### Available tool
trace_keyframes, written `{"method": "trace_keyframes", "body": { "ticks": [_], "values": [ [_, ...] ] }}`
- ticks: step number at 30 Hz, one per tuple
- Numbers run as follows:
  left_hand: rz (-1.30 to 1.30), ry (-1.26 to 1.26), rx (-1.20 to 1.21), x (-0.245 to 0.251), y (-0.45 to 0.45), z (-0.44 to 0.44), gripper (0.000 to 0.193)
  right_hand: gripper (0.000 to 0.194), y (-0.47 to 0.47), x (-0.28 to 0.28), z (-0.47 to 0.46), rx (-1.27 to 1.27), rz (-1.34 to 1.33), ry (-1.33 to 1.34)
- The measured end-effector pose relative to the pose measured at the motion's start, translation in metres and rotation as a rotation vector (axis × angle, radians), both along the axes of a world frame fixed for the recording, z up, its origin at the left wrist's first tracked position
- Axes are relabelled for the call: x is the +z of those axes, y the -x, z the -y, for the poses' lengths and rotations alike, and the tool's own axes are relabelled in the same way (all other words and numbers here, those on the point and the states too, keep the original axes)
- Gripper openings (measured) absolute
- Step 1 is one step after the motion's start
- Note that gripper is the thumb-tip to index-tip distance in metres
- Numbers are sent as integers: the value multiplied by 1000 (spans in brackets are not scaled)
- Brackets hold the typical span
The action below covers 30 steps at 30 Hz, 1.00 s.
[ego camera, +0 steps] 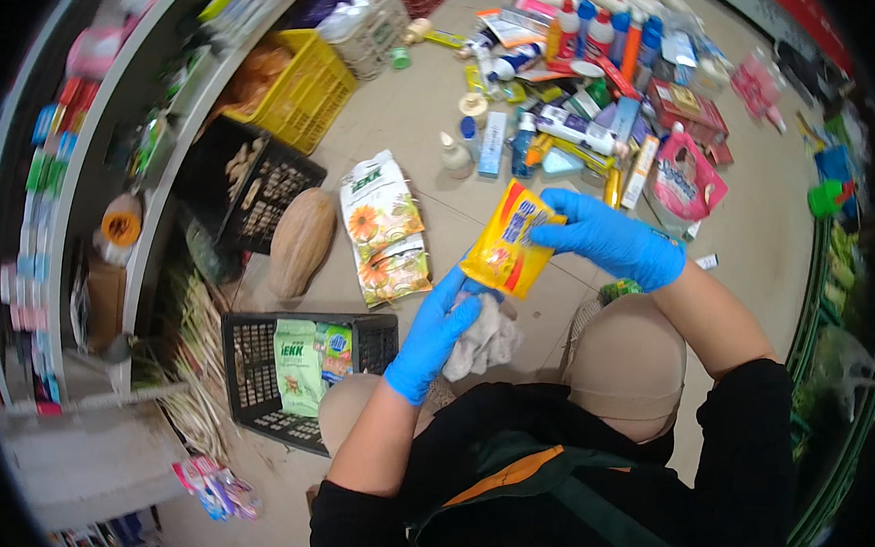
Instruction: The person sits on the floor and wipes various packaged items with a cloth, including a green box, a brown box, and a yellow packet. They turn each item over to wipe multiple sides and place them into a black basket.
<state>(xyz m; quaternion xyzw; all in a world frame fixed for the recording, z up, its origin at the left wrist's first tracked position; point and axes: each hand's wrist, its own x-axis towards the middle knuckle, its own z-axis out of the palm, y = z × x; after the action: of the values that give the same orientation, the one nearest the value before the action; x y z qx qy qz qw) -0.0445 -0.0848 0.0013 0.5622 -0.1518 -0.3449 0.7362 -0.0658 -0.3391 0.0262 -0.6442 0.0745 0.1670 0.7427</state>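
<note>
My right hand (pixel 605 239), in a blue glove, pinches the right edge of a yellow and red plastic packet (pixel 513 240) that bears writing. A crumpled white cloth (pixel 485 338) hangs from my left hand (pixel 434 333), gloved in blue too. The left fingers reach behind the packet's lower end, so their contact with it is partly hidden. Beyond my left hand, two white pouches with orange flower prints (pixel 381 229) lie overlapping on the tiled floor. A black plastic crate (pixel 233 366) beside my left knee contains a light green pouch (pixel 298 366) and another packet (pixel 335 351).
Bottles, tubes and boxes (pixel 582 124) are heaped on the floor ahead. A long tan squash (pixel 304 243) lies near a black crate of ginger (pixel 281 189) and a yellow crate (pixel 298 92). Shelving (pixel 94 177) lines the left side; green racks (pixel 821 387) line the right.
</note>
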Motion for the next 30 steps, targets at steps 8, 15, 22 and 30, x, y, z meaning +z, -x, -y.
{"method": "trace_keyframes", "body": {
  "ticks": [8,15,22,30],
  "values": [
    [-314,236,349,5,-18,-45,45,50,-13,4,-99,-402,241,-155],
    [-49,188,502,10,-13,-48,40,90,17,-42,-174,-35,319,-173],
    [-13,98,662,10,-31,-67,46,59,0,-28,-127,-327,326,-105],
    [-218,72,294,-10,-7,-36,48,66,-7,-33,-158,-465,765,493]
  ]
}}
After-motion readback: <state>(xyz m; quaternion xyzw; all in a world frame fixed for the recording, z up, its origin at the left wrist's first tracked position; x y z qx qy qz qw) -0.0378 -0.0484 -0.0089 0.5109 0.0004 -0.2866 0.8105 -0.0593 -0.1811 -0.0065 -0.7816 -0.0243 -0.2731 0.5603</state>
